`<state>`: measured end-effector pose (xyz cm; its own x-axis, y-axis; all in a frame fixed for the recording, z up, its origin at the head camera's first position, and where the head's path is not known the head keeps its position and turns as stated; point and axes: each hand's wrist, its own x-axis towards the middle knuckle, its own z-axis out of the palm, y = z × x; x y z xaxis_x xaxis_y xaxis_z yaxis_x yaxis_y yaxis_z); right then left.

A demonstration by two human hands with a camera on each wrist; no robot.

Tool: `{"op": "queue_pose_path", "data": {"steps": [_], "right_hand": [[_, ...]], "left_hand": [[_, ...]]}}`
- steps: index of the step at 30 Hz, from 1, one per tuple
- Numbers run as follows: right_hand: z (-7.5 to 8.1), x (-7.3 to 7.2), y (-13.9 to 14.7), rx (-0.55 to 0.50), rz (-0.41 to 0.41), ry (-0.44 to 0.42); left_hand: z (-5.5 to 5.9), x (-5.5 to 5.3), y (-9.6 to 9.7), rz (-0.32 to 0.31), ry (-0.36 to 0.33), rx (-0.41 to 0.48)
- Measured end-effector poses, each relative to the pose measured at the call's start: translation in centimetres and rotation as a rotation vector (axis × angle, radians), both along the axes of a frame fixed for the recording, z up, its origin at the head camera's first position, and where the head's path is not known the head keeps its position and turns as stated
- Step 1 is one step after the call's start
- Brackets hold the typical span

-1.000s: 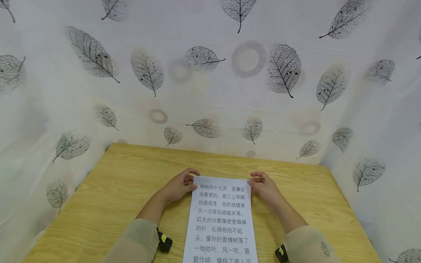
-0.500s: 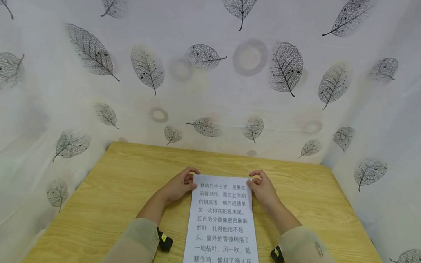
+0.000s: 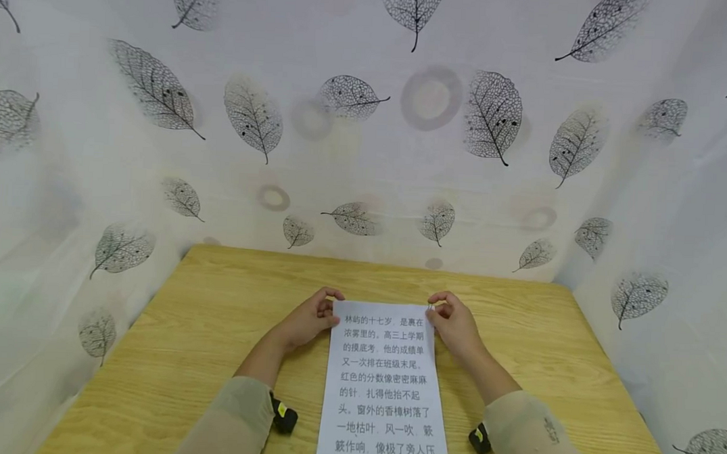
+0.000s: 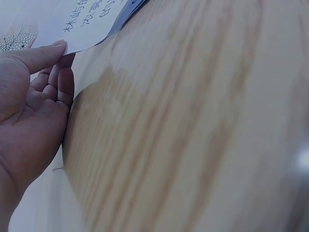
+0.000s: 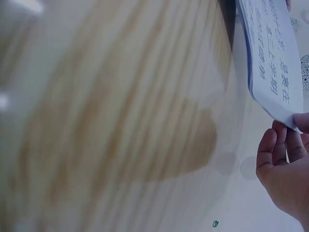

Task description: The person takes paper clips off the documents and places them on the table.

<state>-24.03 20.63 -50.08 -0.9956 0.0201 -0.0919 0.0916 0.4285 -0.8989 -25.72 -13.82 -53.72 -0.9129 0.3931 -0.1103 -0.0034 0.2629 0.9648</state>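
Note:
A white sheet of paper (image 3: 384,385) with printed Chinese characters lies lengthwise before me, its lower end cut off by the head view. My left hand (image 3: 306,324) pinches its upper left corner; in the left wrist view the thumb (image 4: 52,52) lies over the printed side. At the upper right corner, my right hand (image 3: 458,331) pinches the paper. A thin small thing, too small to name, shows between the thumb and forefinger there. From the right wrist, the paper's edge (image 5: 250,72) looks thick, like several sheets together, raised off the table.
The wooden table (image 3: 213,329) runs back to a pale curtain (image 3: 354,159) with leaf prints, which also hangs on both sides. Black wrist devices sit under the left sleeve (image 3: 285,416) and the right sleeve (image 3: 479,438). A tiny green thing (image 5: 215,224) shows low in the right wrist view.
My right hand and forearm have shifted slightly left, and the thin thing at the right corner has come into sight. The left hand keeps its hold with hardly any movement.

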Motion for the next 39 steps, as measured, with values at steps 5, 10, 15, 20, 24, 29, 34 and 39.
{"op": "queue_pose_path", "data": {"steps": [5, 10, 15, 20, 24, 29, 34, 39], "right_hand": [[0.1, 0.0, 0.6, 0.108, 0.045, 0.049], [-0.1, -0.1, 1.0, 0.138, 0.06, 0.067], [-0.4, -0.2, 1.1, 0.142, 0.062, 0.069], [-0.4, -0.3, 1.2, 0.131, 0.051, 0.069], [-0.3, -0.1, 1.2, 0.114, 0.027, 0.061], [-0.1, 0.1, 1.4, 0.089, 0.007, 0.05], [0.1, 0.1, 2.0, 0.099, -0.001, 0.04], [0.2, 0.1, 2.8, 0.136, 0.01, 0.038]], "left_hand": [[0.1, 0.0, 0.1, 0.004, -0.005, -0.004], [0.0, 0.1, 0.2, 0.005, -0.001, -0.012], [0.1, 0.2, 0.2, -0.003, 0.015, -0.018], [0.1, 0.2, 0.1, -0.008, 0.016, -0.013], [0.0, 0.2, 0.1, -0.009, 0.014, -0.01], [0.0, 0.2, 0.2, -0.003, 0.0, -0.009], [0.1, 0.3, 0.2, 0.012, -0.003, -0.018], [0.1, 0.3, 0.2, 0.022, -0.004, -0.022]]}}
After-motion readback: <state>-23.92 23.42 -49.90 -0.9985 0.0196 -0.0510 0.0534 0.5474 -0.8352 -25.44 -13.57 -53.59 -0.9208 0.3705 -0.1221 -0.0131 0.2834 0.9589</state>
